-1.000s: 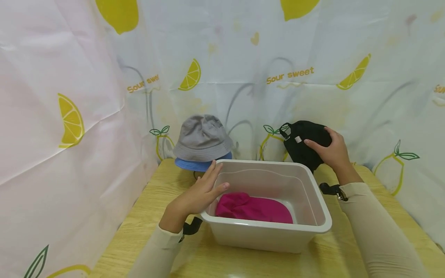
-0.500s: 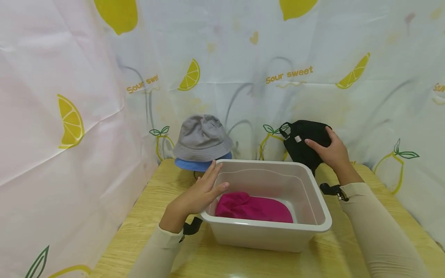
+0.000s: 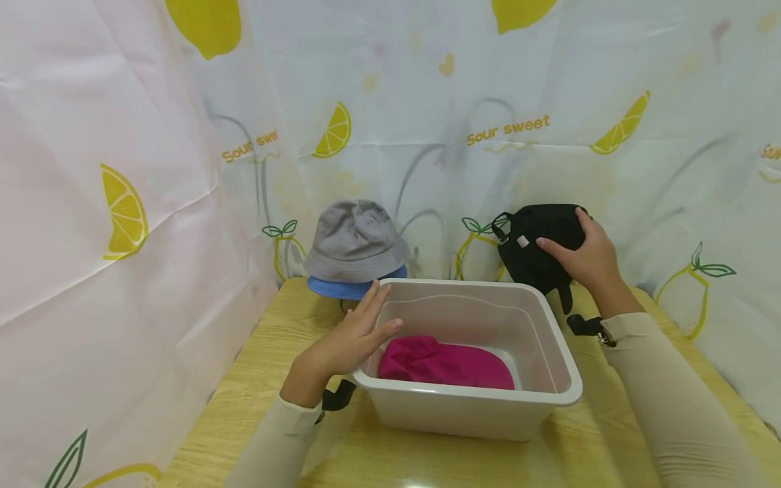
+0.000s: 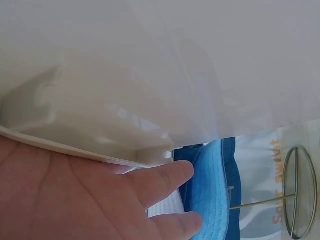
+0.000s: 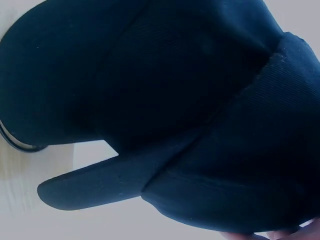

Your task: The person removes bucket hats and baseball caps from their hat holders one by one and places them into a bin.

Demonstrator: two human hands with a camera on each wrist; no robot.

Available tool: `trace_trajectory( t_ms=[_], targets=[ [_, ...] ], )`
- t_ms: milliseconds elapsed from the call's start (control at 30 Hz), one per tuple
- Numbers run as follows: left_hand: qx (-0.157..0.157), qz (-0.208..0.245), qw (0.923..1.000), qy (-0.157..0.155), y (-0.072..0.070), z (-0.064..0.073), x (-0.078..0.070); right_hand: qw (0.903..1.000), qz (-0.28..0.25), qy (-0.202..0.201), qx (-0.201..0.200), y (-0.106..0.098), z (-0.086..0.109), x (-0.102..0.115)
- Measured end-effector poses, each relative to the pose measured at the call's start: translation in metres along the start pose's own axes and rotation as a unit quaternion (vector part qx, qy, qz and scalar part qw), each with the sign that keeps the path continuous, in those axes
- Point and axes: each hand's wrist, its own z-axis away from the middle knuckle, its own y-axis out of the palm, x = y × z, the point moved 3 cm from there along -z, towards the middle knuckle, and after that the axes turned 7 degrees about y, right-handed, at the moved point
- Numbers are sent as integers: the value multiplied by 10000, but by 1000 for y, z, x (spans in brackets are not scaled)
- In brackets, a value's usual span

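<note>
Right hand (image 3: 588, 261) pinches black cap (image 3: 531, 244), apparently to lift; next likely calls for clearing tub (image 3: 451, 415), which straight-fingered left hand (image 3: 344, 347) touches.

The pale, lemon-patterned cloth (image 3: 421, 81) carries the orange words "Sour sweet" (image 3: 508, 129), complete near the middle. A left-hand copy (image 3: 249, 145) is clipped at its end; a right-hand one (image 3: 771, 152) runs off the view. The left wrist view shows similar lettering (image 4: 276, 182) sideways. The black cap's (image 3: 537, 264) pale label (image 3: 523, 240) is too small to read.
</note>
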Motion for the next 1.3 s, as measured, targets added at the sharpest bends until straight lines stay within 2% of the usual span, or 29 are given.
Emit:
trace_trajectory(
  t_ms=[167,467,1000,1300],
  targets=[
    [-17,17,10000,1,-1,0,-2,9997,59,-139,-217,-9,-1,7],
    [5,4,10000,-14,-1,1,-2,9987,116,-331,-357,-25,-2,20],
    [18,24,10000,-2,-1,0,0,9919,157,-1021,-744,-60,19,66],
    [11,-10,10000,12,0,0,-1,9906,208,-1126,-748,-72,28,84]
  ],
)
